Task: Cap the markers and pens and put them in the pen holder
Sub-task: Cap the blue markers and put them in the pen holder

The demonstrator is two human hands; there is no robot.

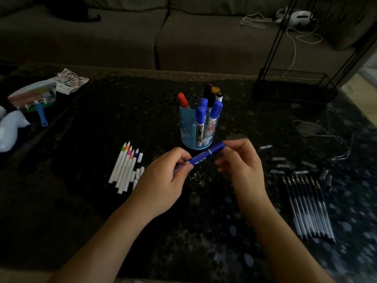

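A blue marker (pixel 206 154) is held level above the dark table, just in front of the blue pen holder (pixel 188 129). My left hand (pixel 165 176) grips its barrel. My right hand (pixel 242 162) pinches its blue cap end with thumb and fingers. The cap sits on the marker. The holder stands upright with several capped markers in it. Left of my hands lie several uncapped thin white markers (pixel 124 168) with their white caps (pixel 138 170) beside them. On the right lie several uncapped clear pens (pixel 308 209) and their loose caps (pixel 289 164).
A hand fan (pixel 34 99) and a sticker sheet (pixel 71 79) lie at the table's far left, with a white object (pixel 10 129) near them. A black wire rack (pixel 295 84) stands at the far right. A thin cable (pixel 326 135) trails over the table. A sofa runs behind.
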